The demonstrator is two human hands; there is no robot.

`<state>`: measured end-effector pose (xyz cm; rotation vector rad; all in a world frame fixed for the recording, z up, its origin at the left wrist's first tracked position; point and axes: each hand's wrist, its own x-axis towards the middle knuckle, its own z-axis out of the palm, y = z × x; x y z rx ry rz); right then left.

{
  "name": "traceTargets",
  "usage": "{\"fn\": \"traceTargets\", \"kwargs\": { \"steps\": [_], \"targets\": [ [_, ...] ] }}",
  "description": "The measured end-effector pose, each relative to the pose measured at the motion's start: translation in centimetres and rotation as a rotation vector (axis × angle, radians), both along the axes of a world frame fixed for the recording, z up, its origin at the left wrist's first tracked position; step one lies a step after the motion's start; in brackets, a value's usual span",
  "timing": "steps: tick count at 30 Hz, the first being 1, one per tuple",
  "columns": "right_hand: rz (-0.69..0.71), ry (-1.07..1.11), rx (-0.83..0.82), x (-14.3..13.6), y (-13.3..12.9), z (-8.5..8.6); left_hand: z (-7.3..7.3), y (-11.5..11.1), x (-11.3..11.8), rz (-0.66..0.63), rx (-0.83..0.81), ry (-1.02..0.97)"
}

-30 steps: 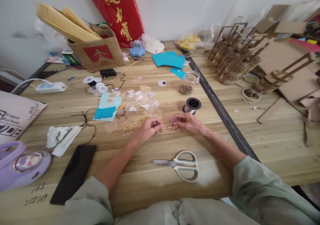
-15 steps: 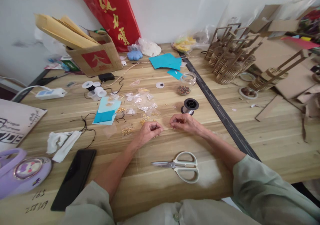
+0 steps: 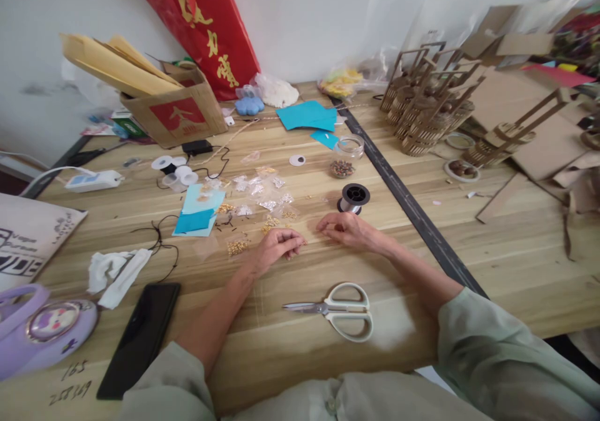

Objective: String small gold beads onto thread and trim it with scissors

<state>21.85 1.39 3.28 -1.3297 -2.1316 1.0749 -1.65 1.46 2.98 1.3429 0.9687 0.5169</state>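
Over the middle of the table, my left hand point(image 3: 280, 243) pinches with thumb and forefinger. Tiny gold-brown beads point(image 3: 304, 243) show at its fingertips. A short gap to the right, my right hand point(image 3: 345, 230) is closed in a pinch; whatever it grips is too fine to make out. Just behind the right hand stands a black spool point(image 3: 355, 198) of clear thread. Small heaps of gold beads point(image 3: 237, 247) lie left of my left hand. Nearer to me rest scissors point(image 3: 330, 310) with white handles, their blades pointing left.
Behind the hands lie small bags of silvery findings point(image 3: 262, 191), blue cards point(image 3: 194, 220) and a glass jar point(image 3: 344, 158) of brown beads. A black phone point(image 3: 140, 340) lies at the front left. Small wooden baskets point(image 3: 424, 112) stand at the back right.
My right hand's fingers have loosened slightly and shifted a little away from the left fingertips. The beads at the left fingertips now show more clearly. The view has shifted slightly.
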Motion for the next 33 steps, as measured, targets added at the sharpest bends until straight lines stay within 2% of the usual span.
{"fn": "traceTargets", "kwargs": {
  "steps": [3,6,9,13,16,21,25,29,33],
  "targets": [
    [0.026,-0.047,0.077,0.0,-0.2,0.2,-0.1,0.0,0.0,-0.011,-0.021,-0.017],
    [0.06,0.011,0.06,-0.3,-0.5,0.5,-0.2,-0.1,0.1,-0.026,-0.035,-0.031],
    [0.105,0.159,-0.066,-1.0,-0.9,0.6,-0.3,-0.2,0.1,-0.059,-0.045,-0.045],
    [0.17,0.409,-0.335,-1.9,-1.2,-0.3,-0.3,-0.3,0.1,-0.078,-0.053,-0.056],
    [0.15,0.42,-0.413,-2.1,-1.1,-1.1,0.0,-0.2,0.2,-0.083,-0.052,-0.036],
    [0.103,0.308,-0.322,-1.5,-0.8,-1.2,0.1,-0.2,0.4,-0.067,-0.052,0.023],
    [0.122,0.214,-0.203,-1.2,-0.5,-1.0,-0.6,-0.1,0.3,-0.065,-0.026,0.069],
    [0.125,0.193,-0.191,-0.8,-0.1,-1.0,-1.4,0.0,-0.1,-0.097,0.054,0.134],
    [0.148,0.174,-0.192,-0.3,0.2,-0.9,-0.9,0.1,-0.3,-0.152,0.149,0.264]
  ]
}}
